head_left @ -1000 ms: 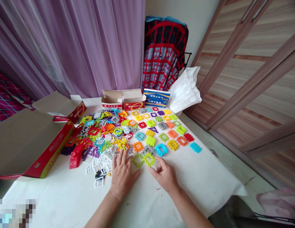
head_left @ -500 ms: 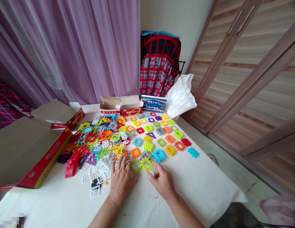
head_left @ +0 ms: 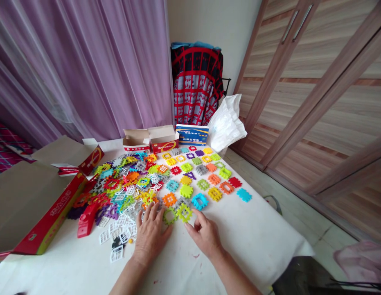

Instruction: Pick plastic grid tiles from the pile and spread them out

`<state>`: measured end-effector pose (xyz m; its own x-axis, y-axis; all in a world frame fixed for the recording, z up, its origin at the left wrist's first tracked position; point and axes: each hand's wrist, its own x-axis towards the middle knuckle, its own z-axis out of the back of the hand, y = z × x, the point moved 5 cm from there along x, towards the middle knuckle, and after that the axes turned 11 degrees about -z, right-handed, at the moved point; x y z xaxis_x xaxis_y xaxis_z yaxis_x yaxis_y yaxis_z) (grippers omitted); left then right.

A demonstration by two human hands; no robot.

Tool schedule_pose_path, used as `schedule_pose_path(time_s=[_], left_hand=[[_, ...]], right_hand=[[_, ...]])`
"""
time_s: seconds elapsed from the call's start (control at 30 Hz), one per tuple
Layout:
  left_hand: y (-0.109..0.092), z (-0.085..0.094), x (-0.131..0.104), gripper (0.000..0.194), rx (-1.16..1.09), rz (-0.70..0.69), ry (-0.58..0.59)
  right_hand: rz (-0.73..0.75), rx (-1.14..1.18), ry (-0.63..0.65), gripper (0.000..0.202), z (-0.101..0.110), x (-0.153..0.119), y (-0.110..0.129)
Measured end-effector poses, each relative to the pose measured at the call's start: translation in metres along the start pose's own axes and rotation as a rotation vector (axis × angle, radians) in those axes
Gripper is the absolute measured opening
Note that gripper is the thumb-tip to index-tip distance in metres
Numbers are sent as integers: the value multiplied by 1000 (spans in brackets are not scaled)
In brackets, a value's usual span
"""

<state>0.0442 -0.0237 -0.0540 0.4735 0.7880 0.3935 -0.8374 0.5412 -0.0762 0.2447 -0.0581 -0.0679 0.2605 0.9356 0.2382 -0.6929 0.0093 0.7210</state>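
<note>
My left hand [head_left: 152, 233] lies palm down with its fingers spread, next to a lime ring-shaped piece [head_left: 170, 216] and the edge of the mixed heap of plastic pieces [head_left: 131, 177]. My right hand [head_left: 205, 233] has its thumb and forefinger apart, touching or nearly touching the right side of a lime-green piece [head_left: 184, 212]. Behind that piece is a grey one [head_left: 181, 203], partly covered. Loose square pieces in many colours lie in rough rows, among them a blue piece [head_left: 199, 201] and an orange piece [head_left: 170, 199].
A large open red box [head_left: 59, 211] stands at the left, with smaller boxes [head_left: 164, 145] and a blue box [head_left: 192, 135] at the back. Beside these is a white plastic bag [head_left: 227, 125]. White lattice pieces [head_left: 117, 254] lie left of my left hand.
The view has shifted slightly, so everything sits a little further left. Both hands stay at the same lime-green pieces, with little movement against them.
</note>
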Motion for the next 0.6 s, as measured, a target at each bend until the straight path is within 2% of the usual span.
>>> schedule_pose_path(time_s=[0.13,0.23,0.4,0.6], left_hand=[[2,5,-2,47,11,-19,-14],[13,14,-4,39,37,8,-43],[52,32,-9,37,119,127,-98],[100,39,-19,42,179,244,-43]], right_hand=[[-12,38,3,46,1,1,1],[-19,54,14,46,2,1,1],[-40,70,41,45,1,2,-1],[-52,133,41,45,3,2,-1]])
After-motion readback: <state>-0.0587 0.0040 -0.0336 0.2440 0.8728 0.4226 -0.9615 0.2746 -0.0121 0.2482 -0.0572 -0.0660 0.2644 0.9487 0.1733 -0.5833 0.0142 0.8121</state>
